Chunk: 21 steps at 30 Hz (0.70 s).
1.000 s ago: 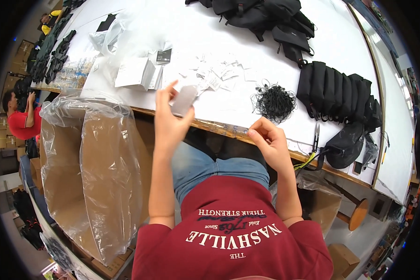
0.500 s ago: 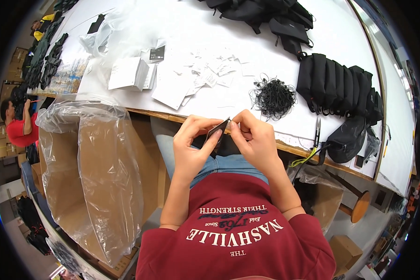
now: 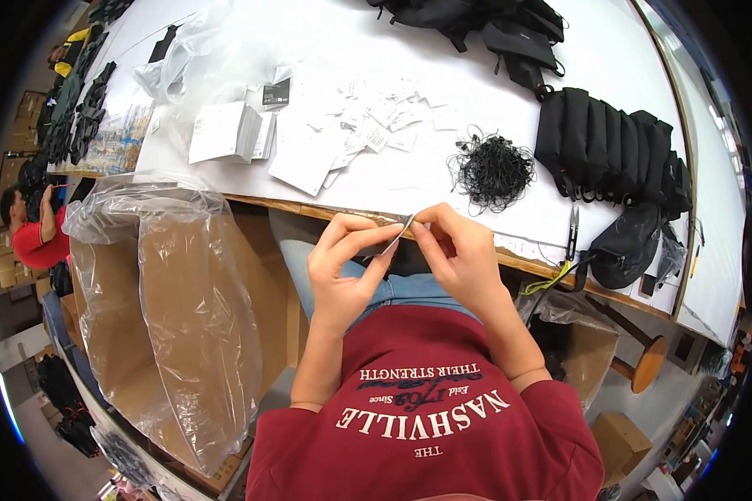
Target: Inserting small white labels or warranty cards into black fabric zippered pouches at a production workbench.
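My left hand (image 3: 341,260) is closed on a small dark card tag (image 3: 384,248), gripping it between thumb and fingers just off the table's front edge. The tag is tilted, with its upper corner toward my right hand (image 3: 461,255). That hand is closed in a pinch, its fingertips against this corner. Whatever lies between those fingertips is too small to make out. Beyond my right hand, a tangled heap of thin black strings (image 3: 493,171) lies on the white table (image 3: 309,42). Stacked white cards (image 3: 217,134) and scattered small paper tags (image 3: 376,134) lie further left.
Black pouches (image 3: 602,146) stand in a row at right, beside scissors (image 3: 572,234). More black bags (image 3: 522,50) lie at the back. A plastic-lined carton (image 3: 167,309) stands at left, a round wooden stool (image 3: 647,365) at right. A co-worker in red (image 3: 33,242) is far left.
The tag has turned in my left hand, and its face looks greyer. My right fingertips have come in against its upper corner. Both hands stay in nearly the same place.
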{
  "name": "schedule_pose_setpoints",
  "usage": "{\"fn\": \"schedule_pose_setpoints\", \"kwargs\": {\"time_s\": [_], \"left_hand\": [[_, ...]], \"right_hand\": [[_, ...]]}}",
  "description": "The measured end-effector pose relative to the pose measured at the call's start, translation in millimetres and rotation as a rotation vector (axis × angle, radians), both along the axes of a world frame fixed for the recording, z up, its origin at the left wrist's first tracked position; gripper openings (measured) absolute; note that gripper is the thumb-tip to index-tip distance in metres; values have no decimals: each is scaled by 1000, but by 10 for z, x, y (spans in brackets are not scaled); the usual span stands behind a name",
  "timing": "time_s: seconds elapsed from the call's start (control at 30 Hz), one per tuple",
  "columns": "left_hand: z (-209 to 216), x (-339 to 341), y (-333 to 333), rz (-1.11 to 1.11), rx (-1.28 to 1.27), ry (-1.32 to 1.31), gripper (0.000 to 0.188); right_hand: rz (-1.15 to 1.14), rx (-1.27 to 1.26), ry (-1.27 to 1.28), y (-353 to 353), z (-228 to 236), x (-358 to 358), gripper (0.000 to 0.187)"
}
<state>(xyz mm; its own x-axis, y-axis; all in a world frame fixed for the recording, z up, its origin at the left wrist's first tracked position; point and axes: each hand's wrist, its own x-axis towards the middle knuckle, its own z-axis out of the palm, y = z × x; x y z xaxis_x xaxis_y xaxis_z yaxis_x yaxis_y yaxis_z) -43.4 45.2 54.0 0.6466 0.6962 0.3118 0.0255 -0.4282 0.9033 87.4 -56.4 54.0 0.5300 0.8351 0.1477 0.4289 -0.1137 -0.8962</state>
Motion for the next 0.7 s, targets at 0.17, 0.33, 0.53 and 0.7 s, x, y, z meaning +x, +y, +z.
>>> {"fn": "schedule_pose_setpoints", "kwargs": {"time_s": [0.17,0.33,0.53,0.7], "left_hand": [[-5,8,6,-29,20,-29,29],[-58,26,-43,13,132,-70,35],[-49,40,-106,66,216,-111,38],[-22,73,-95,0,53,-159,34]], "right_hand": [[-37,40,63,-42,-19,37,8],[-67,193,75,-51,-22,13,7],[-120,279,44,-58,21,-60,7],[-165,300,247,-74,-9,-85,9]]}}
